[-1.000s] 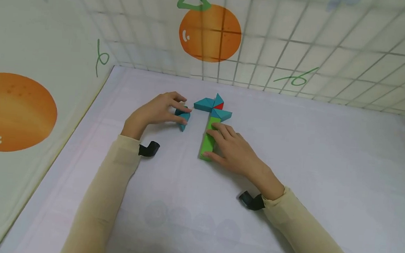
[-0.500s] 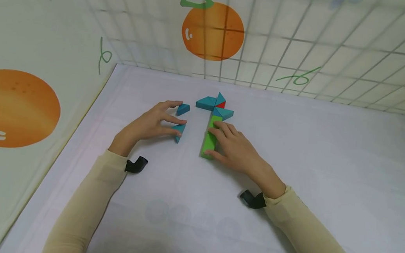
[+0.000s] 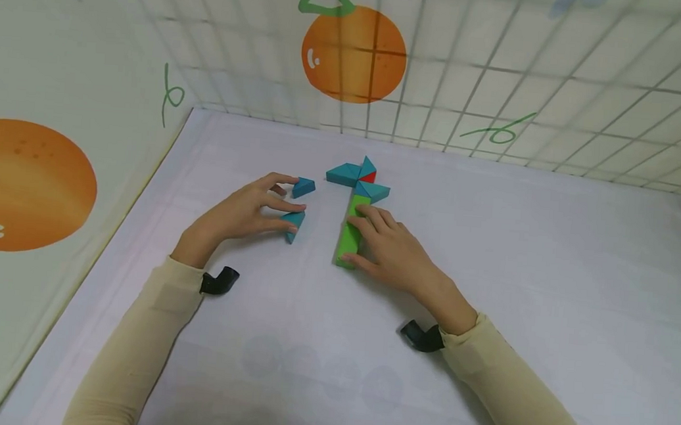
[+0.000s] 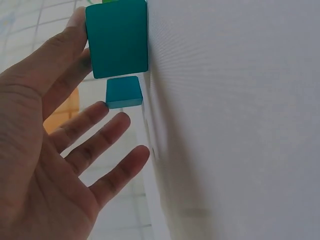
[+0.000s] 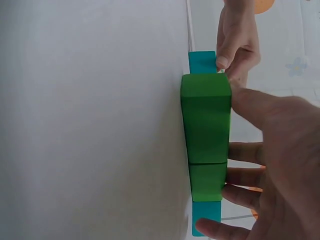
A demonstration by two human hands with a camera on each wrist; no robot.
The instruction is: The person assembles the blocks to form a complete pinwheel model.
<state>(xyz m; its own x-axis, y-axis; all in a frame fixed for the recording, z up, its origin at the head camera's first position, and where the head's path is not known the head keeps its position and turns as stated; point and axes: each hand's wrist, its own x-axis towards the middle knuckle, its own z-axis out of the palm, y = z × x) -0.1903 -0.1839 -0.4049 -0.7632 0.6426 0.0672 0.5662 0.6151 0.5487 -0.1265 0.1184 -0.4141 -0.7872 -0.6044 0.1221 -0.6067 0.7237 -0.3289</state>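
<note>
In the head view, my left hand (image 3: 236,212) pinches a teal triangular block (image 3: 293,225) between thumb and forefinger. Another blue block (image 3: 303,187) lies beyond it, by the other fingertips; in the left wrist view this second block (image 4: 124,92) sits just above the spread fingers. My right hand (image 3: 394,250) holds two green blocks (image 3: 347,242) set end to end in a column, the thumb toward the near end. Its little finger touches a teal block (image 5: 207,212) at the column's far end. Some right fingertips are hidden behind the green blocks.
At the column's far end stands a cluster of teal blocks (image 3: 343,173) with a red block (image 3: 369,175) among them. The white tabletop (image 3: 526,265) meets a grid-patterned wall (image 3: 481,64) at the back and a printed curtain (image 3: 60,61) on the left.
My left hand has moved left and toward me with its teal block. The two blue pieces, close together before, now lie apart. My right hand stays on the green blocks.
</note>
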